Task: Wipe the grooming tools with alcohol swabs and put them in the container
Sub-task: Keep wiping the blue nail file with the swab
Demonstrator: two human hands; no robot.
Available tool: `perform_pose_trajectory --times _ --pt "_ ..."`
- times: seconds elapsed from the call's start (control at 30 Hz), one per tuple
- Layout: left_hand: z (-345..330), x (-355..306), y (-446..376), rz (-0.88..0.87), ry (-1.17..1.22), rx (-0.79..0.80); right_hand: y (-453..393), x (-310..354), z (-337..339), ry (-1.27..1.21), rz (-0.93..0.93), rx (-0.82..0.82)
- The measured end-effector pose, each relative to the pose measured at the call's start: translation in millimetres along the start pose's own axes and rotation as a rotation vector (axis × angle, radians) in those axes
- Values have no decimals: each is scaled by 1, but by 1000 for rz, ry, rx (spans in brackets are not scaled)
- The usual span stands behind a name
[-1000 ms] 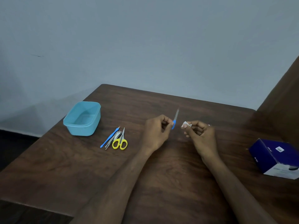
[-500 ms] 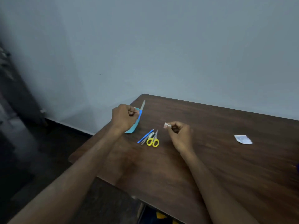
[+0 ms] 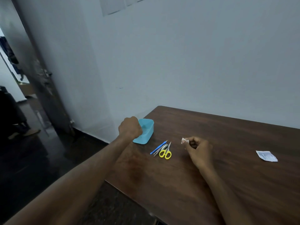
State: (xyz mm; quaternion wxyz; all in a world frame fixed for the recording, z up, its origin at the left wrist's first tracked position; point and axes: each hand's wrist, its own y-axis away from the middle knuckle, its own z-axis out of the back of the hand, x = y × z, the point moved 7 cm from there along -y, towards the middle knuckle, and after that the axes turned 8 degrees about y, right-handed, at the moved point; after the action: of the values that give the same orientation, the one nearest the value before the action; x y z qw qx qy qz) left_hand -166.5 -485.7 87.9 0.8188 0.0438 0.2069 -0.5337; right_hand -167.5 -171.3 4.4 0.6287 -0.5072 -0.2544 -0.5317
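Dark wooden table (image 3: 227,168) against a pale wall. Left hand (image 3: 130,128), fingers curled, hangs over the light-blue plastic container (image 3: 146,135); any grasp is hidden. Probably the drop-off step. Blue pick, clippers and yellow-handled scissors (image 3: 164,153) remain beside it; right hand (image 3: 198,149) pinches the white swab (image 3: 184,140), ready for the next tool.

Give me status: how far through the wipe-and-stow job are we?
Early. Done: a swab wrapper lies opened on the table. In hand: the right hand pinches the white swab; the left hand is curled over the blue container, and whether it grips a tool is hidden. Left: yellow scissors, nail clipper, blue-handled tool lie unstowed beside the container.
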Motion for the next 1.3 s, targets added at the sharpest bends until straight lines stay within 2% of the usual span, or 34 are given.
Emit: perform_pose_trajectory --times 0.07,0.13,0.2,0.3,0.5,0.7,0.83,0.93,1.0,1.1,1.17,1.3 --pt "5 -6 5 -74 6 -114 -1 -1 1 -4 -8 -1" --pt "13 -8 16 -149 160 -289 -1 -1 3 -15 -14 -6" --pt "8 -6 30 -166 299 -359 -1 1 4 -26 -9 -8" --pt "-18 -1 47 -59 367 -305 -1 2 1 -35 -17 19" --pt "-39 9 56 4 412 -325 3 0 0 -47 -19 36" --pt "-46 25 50 3 562 -245 4 6 -1 -56 -7 59" --pt "-45 30 47 -25 569 -179 3 8 -2 -33 2 79" --pt "-41 29 50 -45 460 -151 3 8 -2 -29 3 80" --pt "-25 24 57 -78 333 -258 3 8 -2 -25 6 78" --pt "-8 -3 74 -385 150 -392 2 8 -3 -21 1 77" --pt "-12 -19 82 -524 -61 -370 3 9 -4 -19 5 82" --pt "-22 -27 89 -501 -320 -270 6 10 -6 -13 23 99"
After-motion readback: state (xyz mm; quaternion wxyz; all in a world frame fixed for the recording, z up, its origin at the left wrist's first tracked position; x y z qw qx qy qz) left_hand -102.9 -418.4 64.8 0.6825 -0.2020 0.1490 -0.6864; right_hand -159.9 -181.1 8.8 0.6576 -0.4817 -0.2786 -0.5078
